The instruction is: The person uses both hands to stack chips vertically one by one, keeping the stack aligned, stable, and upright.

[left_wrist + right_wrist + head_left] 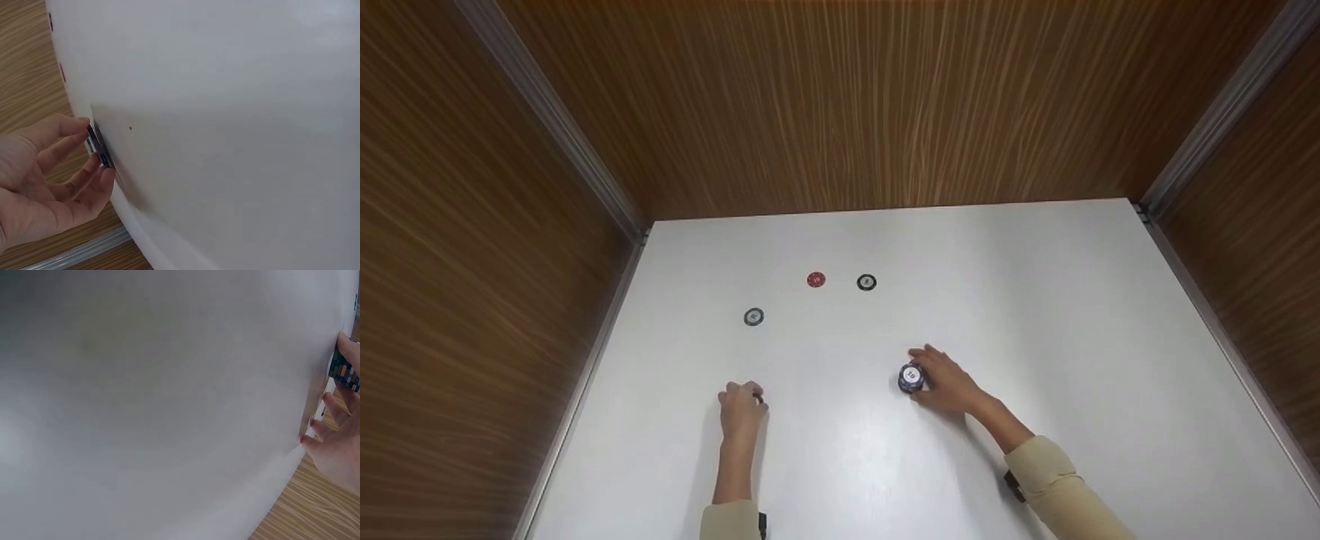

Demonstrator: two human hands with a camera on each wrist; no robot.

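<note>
My left hand (741, 412) pinches a dark-edged poker chip (99, 147) between thumb and fingertips, held close over the white table at left; most of the chip is hidden in the head view. To the right, my right hand (951, 384) grips a short stack of poker chips (910, 376), thumb on the near side and fingers on the far side. The top chip is dark with a white centre marked 10. In the right wrist view the stack (343, 371) shows layered edges in blue, green and orange, with several fingertips touching the table.
Farther back on the white table (825, 465) lie a grey-centred dark chip (754, 316), a red chip (816, 280) and a black-rimmed chip (867, 282), spaced apart. Wood-grain panels (840, 112) enclose the back and both sides, with metal strips (562, 127) at the corners.
</note>
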